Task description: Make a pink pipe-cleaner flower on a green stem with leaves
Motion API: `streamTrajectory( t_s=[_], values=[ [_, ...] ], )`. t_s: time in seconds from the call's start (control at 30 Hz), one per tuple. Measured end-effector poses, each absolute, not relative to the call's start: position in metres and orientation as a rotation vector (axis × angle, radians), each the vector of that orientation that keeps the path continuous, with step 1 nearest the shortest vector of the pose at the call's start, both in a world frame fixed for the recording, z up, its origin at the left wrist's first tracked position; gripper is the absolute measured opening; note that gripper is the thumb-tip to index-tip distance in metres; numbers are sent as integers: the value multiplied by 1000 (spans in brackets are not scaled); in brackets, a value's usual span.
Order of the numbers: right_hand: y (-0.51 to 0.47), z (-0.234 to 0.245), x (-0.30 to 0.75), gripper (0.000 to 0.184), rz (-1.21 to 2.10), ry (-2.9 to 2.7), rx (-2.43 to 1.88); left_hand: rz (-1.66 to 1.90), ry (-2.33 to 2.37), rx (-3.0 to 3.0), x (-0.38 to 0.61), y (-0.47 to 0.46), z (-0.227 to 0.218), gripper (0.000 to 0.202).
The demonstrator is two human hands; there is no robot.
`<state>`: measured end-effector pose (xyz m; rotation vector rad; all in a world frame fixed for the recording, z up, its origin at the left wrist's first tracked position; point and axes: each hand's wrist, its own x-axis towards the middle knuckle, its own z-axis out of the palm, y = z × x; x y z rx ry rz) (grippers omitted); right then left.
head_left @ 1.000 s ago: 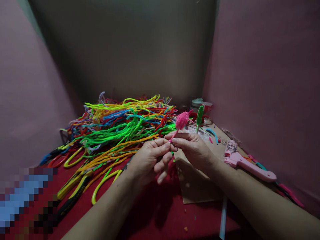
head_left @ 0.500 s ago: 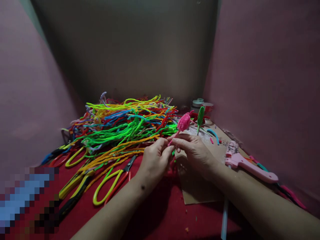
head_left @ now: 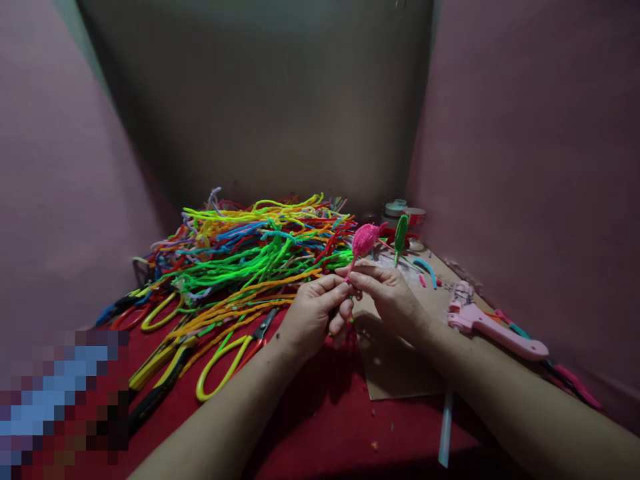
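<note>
A pink pipe-cleaner flower (head_left: 366,240) stands upright above my hands, its fuzzy bud on a thin pink stem. My left hand (head_left: 323,307) pinches the lower stem between thumb and fingers. Closed on the same stem from the other side, my right hand (head_left: 387,291) touches it just above the left fingertips. The stem's lower end is mostly hidden by the fingers. Just behind my right hand rises a green pipe-cleaner leaf (head_left: 401,233) on a stem. Left of my hands spreads a big heap of coloured pipe cleaners (head_left: 250,250).
Yellow-and-red-handled scissors (head_left: 223,367) and yellow-black pliers (head_left: 167,380) lie left on the red cloth (head_left: 310,427). A pink glue gun (head_left: 493,330) with a glue stick (head_left: 447,430) rests right, over a cardboard sheet (head_left: 400,380). Jars (head_left: 396,208) stand at the back.
The pink bud has turned and tilts slightly left. My left fingers have shifted on the stem, with lower fingers now showing. The whole view has moved slightly.
</note>
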<state>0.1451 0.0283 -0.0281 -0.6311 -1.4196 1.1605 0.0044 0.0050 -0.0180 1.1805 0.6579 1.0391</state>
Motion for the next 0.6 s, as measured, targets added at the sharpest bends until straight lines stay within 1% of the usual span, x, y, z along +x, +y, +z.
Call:
streamTrajectory(
  t_s=[0.27,0.5,0.6],
  values=[
    [30,-29,143,10,1252,-1431,-501,877,413,1005,-1,10,-23,13],
    [31,-32,145,16,1214,-1428,-599,920,454,1084,0,11,-24,19],
    [33,-34,146,16,1209,-1434,-595,923,460,1080,0,12,-24,19]
  ],
)
